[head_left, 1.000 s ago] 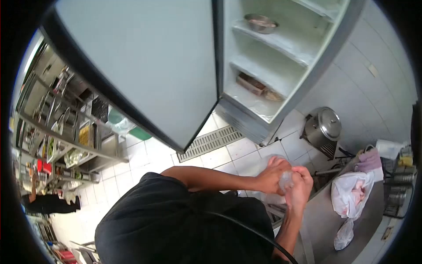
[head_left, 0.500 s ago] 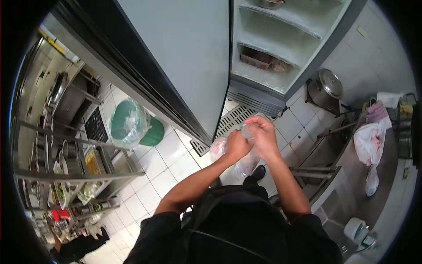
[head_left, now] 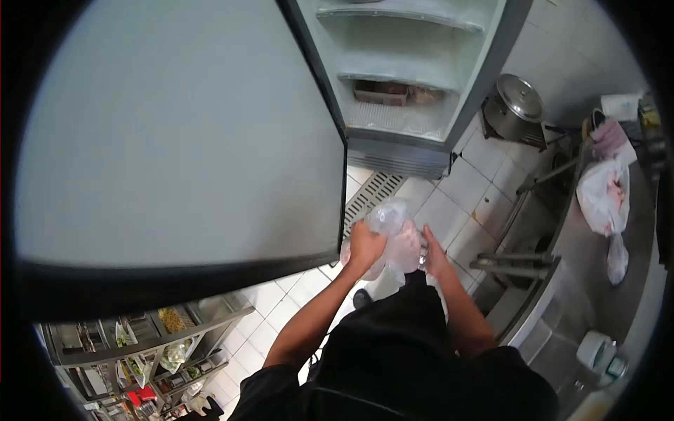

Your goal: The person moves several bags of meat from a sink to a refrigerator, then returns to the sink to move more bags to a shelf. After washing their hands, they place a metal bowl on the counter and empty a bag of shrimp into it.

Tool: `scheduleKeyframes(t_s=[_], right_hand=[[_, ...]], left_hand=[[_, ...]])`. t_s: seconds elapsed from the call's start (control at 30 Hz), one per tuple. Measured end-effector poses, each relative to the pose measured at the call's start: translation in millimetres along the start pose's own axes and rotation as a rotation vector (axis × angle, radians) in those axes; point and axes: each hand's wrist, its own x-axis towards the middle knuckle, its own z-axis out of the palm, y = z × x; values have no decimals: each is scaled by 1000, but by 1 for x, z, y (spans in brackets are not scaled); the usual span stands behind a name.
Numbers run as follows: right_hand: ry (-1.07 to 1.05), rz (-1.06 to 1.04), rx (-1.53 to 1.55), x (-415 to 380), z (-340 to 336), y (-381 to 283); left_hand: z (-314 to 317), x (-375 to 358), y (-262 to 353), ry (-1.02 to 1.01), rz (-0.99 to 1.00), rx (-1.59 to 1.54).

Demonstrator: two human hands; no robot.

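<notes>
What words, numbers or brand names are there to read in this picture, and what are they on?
There are none I can read.
Green patch on the container by the sink: maybe a label, but too small and blurred to read.
Big grey door: no writing shows.
Clear plastic bag at the left hand: no readable print.
White bag on the counter: no readable print.
</notes>
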Motion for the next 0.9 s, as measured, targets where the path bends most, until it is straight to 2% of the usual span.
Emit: scheduleKeyframes(t_s=[0.07, 0.13, 0.17, 0.2, 0.23, 0.37, 0.5, 0.63, 0.77, 0.8, 0.9], right_hand=[[-370, 191, 361, 24, -16, 12], [-542, 39, 470, 50, -17, 18], [-589, -311, 149, 51, -10, 8], [-462, -730, -302, 52, -1, -3], [-238, -1056, -577, 53, 7, -15], [-406, -416, 104, 128, -18, 14], [-485, 59, 781, 147, -36, 17], [-517, 109, 906, 162, -43, 25], [-496, 137, 959, 162, -24, -1], [-491, 132, 974, 166, -21, -8], [-450, 33, 987, 201, -18, -23]], left_hand=[[13, 14, -3, -32, -37, 58], [28, 32, 0, -5, -82, 1], [36, 40, 2, 12, -107, -32], [43, 47, 4, 46, -131, -79], [49, 55, 6, 81, -153, -127], [71, 89, -17, 129, -299, -243], [95, 116, -55, 85, -292, -130], [118, 135, -86, 46, -265, 80], [139, 166, -135, -48, -275, 322], [148, 175, -149, -5, -231, 344], [162, 222, -129, -13, -173, 323]])
